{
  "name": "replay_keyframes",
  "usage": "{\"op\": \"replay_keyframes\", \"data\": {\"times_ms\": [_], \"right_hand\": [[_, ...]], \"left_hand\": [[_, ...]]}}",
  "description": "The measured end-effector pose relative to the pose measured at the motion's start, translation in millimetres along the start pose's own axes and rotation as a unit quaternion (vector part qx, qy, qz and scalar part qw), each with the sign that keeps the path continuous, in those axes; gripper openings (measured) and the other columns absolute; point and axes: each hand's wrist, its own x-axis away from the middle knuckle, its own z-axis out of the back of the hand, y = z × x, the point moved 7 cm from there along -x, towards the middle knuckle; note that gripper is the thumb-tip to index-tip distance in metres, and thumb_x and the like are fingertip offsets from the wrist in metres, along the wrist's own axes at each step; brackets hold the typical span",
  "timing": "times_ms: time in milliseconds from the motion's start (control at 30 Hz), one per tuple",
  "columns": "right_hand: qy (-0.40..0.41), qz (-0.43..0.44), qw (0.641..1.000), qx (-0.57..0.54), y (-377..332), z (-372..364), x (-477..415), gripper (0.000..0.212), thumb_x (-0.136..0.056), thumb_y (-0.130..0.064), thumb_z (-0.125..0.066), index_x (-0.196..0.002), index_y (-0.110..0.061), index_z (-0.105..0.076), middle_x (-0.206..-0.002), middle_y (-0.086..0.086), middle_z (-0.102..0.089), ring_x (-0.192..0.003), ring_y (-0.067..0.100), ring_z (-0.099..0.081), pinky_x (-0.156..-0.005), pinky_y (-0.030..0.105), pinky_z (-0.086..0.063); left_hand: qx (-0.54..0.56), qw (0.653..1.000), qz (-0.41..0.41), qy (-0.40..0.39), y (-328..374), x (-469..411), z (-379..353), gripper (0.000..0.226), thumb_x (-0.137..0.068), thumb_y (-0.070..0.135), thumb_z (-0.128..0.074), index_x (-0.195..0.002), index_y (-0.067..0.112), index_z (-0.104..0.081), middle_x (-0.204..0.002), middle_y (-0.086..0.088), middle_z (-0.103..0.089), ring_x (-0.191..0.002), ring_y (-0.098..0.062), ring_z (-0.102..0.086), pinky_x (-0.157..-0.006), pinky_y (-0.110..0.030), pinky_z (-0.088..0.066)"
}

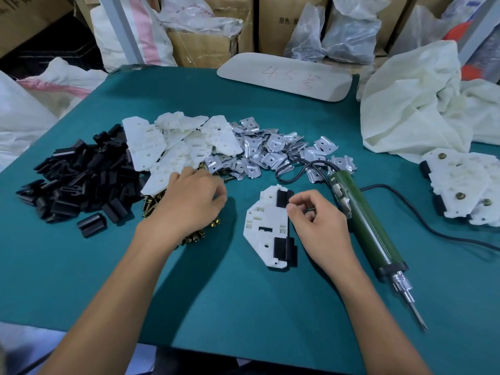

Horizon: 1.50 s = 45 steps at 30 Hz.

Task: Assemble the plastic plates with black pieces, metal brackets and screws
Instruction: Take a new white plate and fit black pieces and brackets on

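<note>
1. The plastic plate [263, 226] lies flat on the green desk [81, 280]; a far black piece [283, 198] and a near black piece [281, 247] sit along its right edge
2. The right grip [316, 220] is just right of the plate, fingers curled, thumb tip at the plate's edge below the far black piece — whether it pinches anything cannot be told
3. The left grip [189, 201] rests on the screws [151, 205], left of the plate and apart from it; its fingertips are tucked under, so any hold is hidden
4. Beyond lie loose black parts [81, 180], spare plates [173, 142] and metal brackets [270, 152] — a green screwdriver [365, 226] lies just right of the right grip
</note>
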Motion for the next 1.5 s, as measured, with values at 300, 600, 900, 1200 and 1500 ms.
{"op": "replay_keyframes", "data": {"times_ms": [300,600,900,1200,1500], "right_hand": [[0.004,-0.01,1.0,-0.004,3,1,-1,0.012,-0.093,-0.027,-0.067,-0.087,-0.038,-0.064,-0.075,-0.017,-0.061,-0.06,0.004,-0.05,-0.058,0.011,-0.039],[-0.003,-0.017,1.0,-0.008,2,1,0,0.011,-0.095,-0.026,-0.066,-0.086,-0.033,-0.064,-0.075,-0.016,-0.061,-0.061,0.004,-0.049,-0.064,0.025,-0.044],[0.021,-0.055,0.998,0.007,8,6,-3,0.009,-0.097,-0.025,-0.06,-0.101,-0.031,-0.065,-0.076,-0.016,-0.064,-0.065,0.004,-0.058,-0.071,0.029,-0.05],[0.005,-0.065,0.998,0.0,11,2,-5,0.025,-0.101,-0.023,-0.054,-0.108,-0.045,-0.061,-0.093,-0.015,-0.071,-0.081,0.011,-0.068,-0.083,0.037,-0.056],[-0.003,-0.085,0.996,-0.032,13,-1,-7,0.025,-0.1,-0.025,-0.055,-0.112,-0.045,-0.064,-0.096,-0.016,-0.073,-0.094,0.009,-0.069,-0.082,0.038,-0.055]], "left_hand": [[-0.042,0.991,0.055,0.112,44,-63,-6,0.061,-0.083,0.072,-0.059,-0.095,0.012,-0.062,-0.086,-0.005,-0.07,-0.087,-0.03,-0.065,-0.078,-0.038,-0.047],[-0.092,0.987,0.041,0.125,46,-64,-4,0.046,-0.081,0.038,-0.065,-0.111,0.008,-0.047,-0.08,-0.007,-0.065,-0.089,-0.032,-0.06,-0.079,-0.038,-0.031],[0.076,0.988,-0.132,0.024,57,-23,18,0.049,-0.087,0.047,-0.061,-0.126,0.027,-0.04,-0.118,0.009,-0.071,-0.096,-0.024,-0.063,-0.081,-0.037,-0.05],[0.076,0.98,-0.181,-0.014,68,-23,-5,0.044,-0.093,0.045,-0.062,-0.127,0.031,-0.038,-0.132,0.012,-0.065,-0.065,0.014,-0.052,-0.069,-0.028,-0.032],[0.124,0.977,-0.173,-0.027,70,-16,-6,0.037,-0.094,0.045,-0.063,-0.12,0.038,-0.038,-0.14,0.015,-0.059,-0.062,0.007,-0.055,-0.063,-0.017,-0.039]]}}
